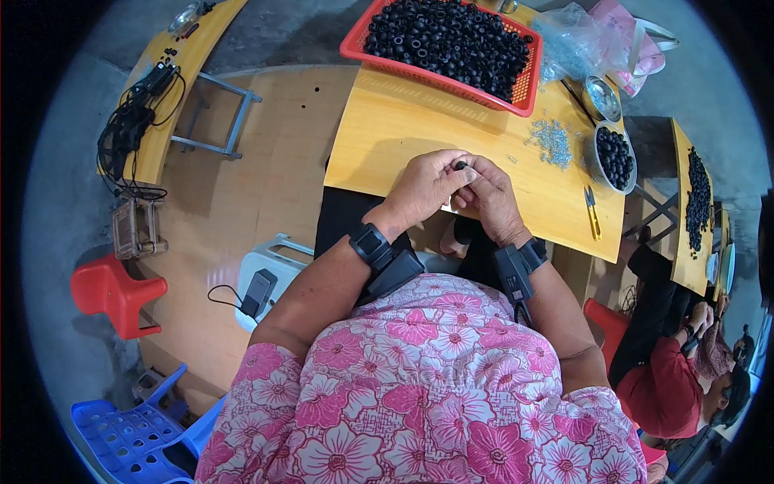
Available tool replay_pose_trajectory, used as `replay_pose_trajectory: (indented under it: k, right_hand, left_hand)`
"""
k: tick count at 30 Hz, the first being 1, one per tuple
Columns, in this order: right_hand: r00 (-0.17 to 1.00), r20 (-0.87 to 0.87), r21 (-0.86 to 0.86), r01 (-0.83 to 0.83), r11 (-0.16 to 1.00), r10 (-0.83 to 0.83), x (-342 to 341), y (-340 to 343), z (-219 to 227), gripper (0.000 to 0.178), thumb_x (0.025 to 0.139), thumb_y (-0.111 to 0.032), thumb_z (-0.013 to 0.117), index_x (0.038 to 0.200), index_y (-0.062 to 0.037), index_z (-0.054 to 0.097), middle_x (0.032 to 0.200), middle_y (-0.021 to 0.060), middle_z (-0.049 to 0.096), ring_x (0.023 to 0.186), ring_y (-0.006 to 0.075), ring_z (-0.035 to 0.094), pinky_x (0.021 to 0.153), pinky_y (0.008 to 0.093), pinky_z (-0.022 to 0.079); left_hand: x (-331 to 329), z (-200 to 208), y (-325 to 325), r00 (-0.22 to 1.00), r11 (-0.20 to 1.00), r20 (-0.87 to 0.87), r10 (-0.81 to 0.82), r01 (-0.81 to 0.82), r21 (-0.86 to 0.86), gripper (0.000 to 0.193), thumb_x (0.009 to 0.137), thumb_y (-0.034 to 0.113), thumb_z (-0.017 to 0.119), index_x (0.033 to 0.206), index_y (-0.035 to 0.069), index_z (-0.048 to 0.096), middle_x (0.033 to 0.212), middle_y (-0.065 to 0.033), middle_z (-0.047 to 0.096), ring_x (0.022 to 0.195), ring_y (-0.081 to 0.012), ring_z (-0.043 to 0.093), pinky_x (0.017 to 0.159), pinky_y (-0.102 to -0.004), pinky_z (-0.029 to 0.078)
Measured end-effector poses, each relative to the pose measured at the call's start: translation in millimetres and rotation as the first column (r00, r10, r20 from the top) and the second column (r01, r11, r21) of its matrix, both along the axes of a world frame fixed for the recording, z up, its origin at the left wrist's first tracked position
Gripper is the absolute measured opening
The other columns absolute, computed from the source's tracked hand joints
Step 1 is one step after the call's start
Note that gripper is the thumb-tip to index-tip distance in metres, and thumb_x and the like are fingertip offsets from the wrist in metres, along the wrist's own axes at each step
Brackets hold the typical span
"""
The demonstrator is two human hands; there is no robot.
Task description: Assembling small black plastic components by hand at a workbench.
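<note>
My left hand (pixel 426 187) and my right hand (pixel 493 200) meet over the table's near edge. Their fingertips are pinched together around a small black round part (pixel 460 165), mostly covered by the fingers. Beyond them, a red plastic basket (pixel 439 83) is heaped with small black ring-shaped parts (pixel 451 44). On the yellow wooden table (pixel 379 129), to the right of my hands, lies a scatter of tiny clear pieces (pixel 552 143). A bowl of black round parts (pixel 614 159) stands at the right edge, near yellow-handled snips (pixel 593 214).
A metal bowl (pixel 601 98), a dark stick (pixel 577 101) and clear plastic bags (pixel 568 44) are at the far right. Another person in red (pixel 665 387) sits by a side table (pixel 685 258). A red chair (pixel 117 294) and a blue chair (pixel 133 440) stand left.
</note>
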State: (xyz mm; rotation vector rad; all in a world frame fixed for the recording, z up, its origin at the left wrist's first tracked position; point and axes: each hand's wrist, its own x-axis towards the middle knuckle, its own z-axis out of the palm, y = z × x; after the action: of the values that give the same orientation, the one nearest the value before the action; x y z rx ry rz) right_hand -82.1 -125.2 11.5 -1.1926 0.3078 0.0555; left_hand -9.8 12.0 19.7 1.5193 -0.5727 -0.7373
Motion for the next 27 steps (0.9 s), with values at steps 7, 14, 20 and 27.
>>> replay_pose_trajectory:
  k: [7, 14, 20, 27]
  right_hand:
    - [0.999, -0.002, -0.094, 0.042, 0.995, -0.043, 0, 5, 1, 0.018, 0.096, -0.013, 0.047, 0.101, 0.0005, 0.058, 0.07, -0.0005, 0.051, 0.057, 0.0067, 0.045, 0.055, 0.0201, 0.041]
    - [0.996, 0.048, 0.303, -0.085, 0.949, 0.074, 7, -17, -1, 0.025, 0.096, -0.023, 0.052, 0.102, 0.0002, 0.057, 0.075, 0.0009, 0.052, 0.063, 0.0093, 0.048, 0.059, 0.0249, 0.043]
    - [0.992, 0.083, 0.404, -0.123, 0.907, 0.098, 3, -21, -5, 0.028, 0.095, -0.029, 0.054, 0.102, -0.002, 0.057, 0.075, 0.0004, 0.051, 0.065, 0.0125, 0.049, 0.061, 0.0291, 0.045]
    - [0.995, 0.069, 0.347, -0.088, 0.934, 0.068, 5, -17, -5, 0.033, 0.096, -0.036, 0.052, 0.095, -0.0033, 0.057, 0.074, 0.0014, 0.053, 0.062, 0.0133, 0.051, 0.061, 0.0327, 0.047]
  left_hand:
    - [-6, 0, -3, 0.997, 0.997, -0.03, 0.068, -0.069, -0.045, 0.036, 0.094, 0.019, 0.055, 0.123, -0.003, 0.054, 0.088, -0.0021, 0.061, 0.063, -0.0048, 0.053, 0.055, -0.0181, 0.045]
    - [-6, 4, -1, 0.976, 0.984, -0.209, 0.067, -0.099, -0.148, 0.031, 0.095, 0.012, 0.053, 0.124, 0.003, 0.056, 0.084, 0.0018, 0.057, 0.063, -0.0026, 0.049, 0.055, -0.0166, 0.043]
    - [-1, -9, -3, 0.991, 0.979, -0.099, 0.09, -0.106, -0.174, 0.028, 0.093, 0.008, 0.054, 0.119, -0.001, 0.057, 0.084, -0.0028, 0.064, 0.071, -0.0073, 0.063, 0.059, -0.018, 0.05]
    - [-1, -5, -3, 0.978, 0.974, -0.168, 0.121, -0.149, -0.168, 0.027, 0.093, 0.011, 0.057, 0.118, 0.002, 0.06, 0.085, -0.0009, 0.062, 0.064, -0.0035, 0.052, 0.056, -0.0167, 0.045]
